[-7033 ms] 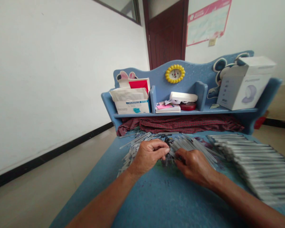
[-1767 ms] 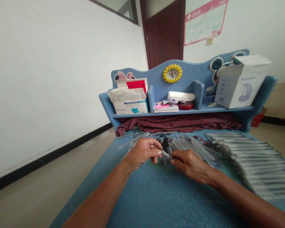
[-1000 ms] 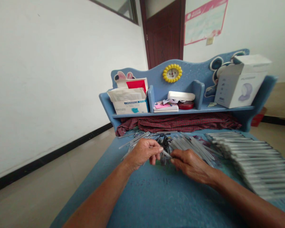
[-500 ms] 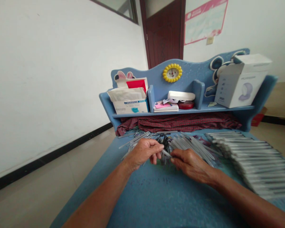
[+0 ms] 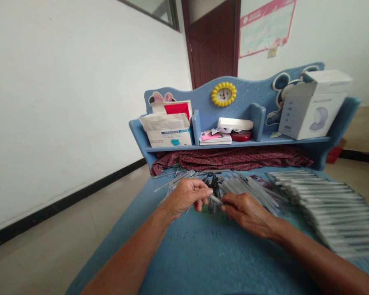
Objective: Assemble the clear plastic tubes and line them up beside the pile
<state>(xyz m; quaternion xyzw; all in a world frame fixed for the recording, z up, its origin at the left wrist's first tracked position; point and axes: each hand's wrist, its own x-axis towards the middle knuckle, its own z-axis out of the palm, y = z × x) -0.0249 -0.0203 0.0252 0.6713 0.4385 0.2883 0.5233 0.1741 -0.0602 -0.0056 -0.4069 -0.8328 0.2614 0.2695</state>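
A translucent pen barrel [image 5: 215, 199] is held slantwise between both hands above the blue desk [image 5: 199, 254]. My left hand [image 5: 192, 194] pinches its upper left end with thumb and fingers. At the other end, the fingertips of my right hand [image 5: 244, 211] are closed on it; the very tip is hidden there. Just behind the fingers lie small black pen parts [image 5: 215, 183]. To their right, several clear barrels [image 5: 249, 190] are fanned out in a heap. More thin clear tubes [image 5: 175, 180] lie partly behind my left hand.
A thick stack of pens [image 5: 329, 209] fills the desk's right side, near my right forearm. At the back, a red plaid cloth [image 5: 227, 159] lies under a blue shelf [image 5: 169, 149] bearing a mask box [image 5: 172, 137], a white carton [image 5: 313, 106] and a red round case [image 5: 241, 136].
Hardly anything differs. Both hands keep their hold on the pen barrel in the same place, and the view has shifted very slightly.
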